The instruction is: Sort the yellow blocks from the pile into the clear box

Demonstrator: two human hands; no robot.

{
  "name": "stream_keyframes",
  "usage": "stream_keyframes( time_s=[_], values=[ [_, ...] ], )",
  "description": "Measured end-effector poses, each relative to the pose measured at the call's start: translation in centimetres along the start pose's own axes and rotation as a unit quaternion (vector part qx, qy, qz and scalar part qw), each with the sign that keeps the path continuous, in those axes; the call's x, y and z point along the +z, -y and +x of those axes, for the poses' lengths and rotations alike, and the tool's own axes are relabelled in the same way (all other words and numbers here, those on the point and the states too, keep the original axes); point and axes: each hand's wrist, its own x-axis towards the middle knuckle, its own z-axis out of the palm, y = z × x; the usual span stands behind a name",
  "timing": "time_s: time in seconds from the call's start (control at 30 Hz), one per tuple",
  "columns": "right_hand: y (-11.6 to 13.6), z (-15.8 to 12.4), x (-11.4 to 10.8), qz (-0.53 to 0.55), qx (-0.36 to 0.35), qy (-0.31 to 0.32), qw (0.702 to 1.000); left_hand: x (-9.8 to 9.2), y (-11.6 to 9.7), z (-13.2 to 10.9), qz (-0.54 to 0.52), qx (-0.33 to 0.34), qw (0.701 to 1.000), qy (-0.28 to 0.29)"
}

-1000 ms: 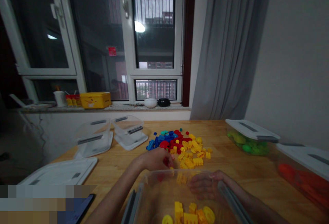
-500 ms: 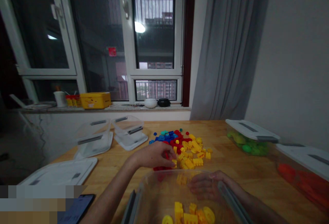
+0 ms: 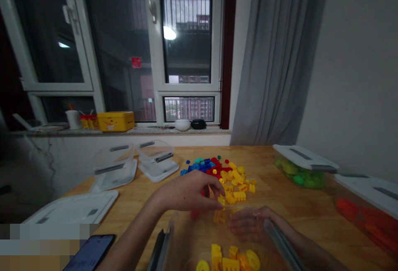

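My left hand point(image 3: 189, 192) hovers over the near edge of a pile of toy bricks point(image 3: 224, 175) in blue, red and yellow on the wooden table point(image 3: 280, 204). Its fingertips pinch a small yellow brick point(image 3: 221, 200) just above the far rim of a clear plastic box point(image 3: 189, 242). My right hand point(image 3: 251, 223) grips that box's far right wall, its fingers curled over the rim. Several yellow bricks point(image 3: 228, 258) lie in the bottom of the box.
Two empty clear boxes point(image 3: 133, 161) and a white lid point(image 3: 74, 206) lie at the left. A lidded box of green pieces point(image 3: 300, 167) and one of red pieces point(image 3: 370, 206) stand at the right. A phone point(image 3: 88, 252) lies near the front left edge.
My left hand has moved right and nearer, from the red bricks to the box's far rim, and now pinches a yellow brick. My right hand has stayed on the box.
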Motion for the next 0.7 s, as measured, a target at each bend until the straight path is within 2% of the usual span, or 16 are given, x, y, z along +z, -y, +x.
stream_keyframes(
  time_s=[0.23,0.43,0.57,0.7],
  values=[
    [0.1,0.0,0.0,0.009,0.008,-0.01,1.0,-0.3,-1.6,-0.8,0.01,0.014,1.0,0.002],
    [-0.7,0.8,-2.1,0.036,0.022,0.032,0.999,-0.4,-2.8,-1.4,0.022,0.029,0.999,-0.002],
    [-1.2,1.1,-2.9,0.048,0.024,0.016,0.998,-0.4,-3.7,-1.6,0.024,0.029,0.999,0.003],
    [-1.0,1.0,-2.3,0.037,0.023,-0.012,0.999,-0.3,-4.0,-1.7,0.03,0.038,0.999,0.006]
  ],
)
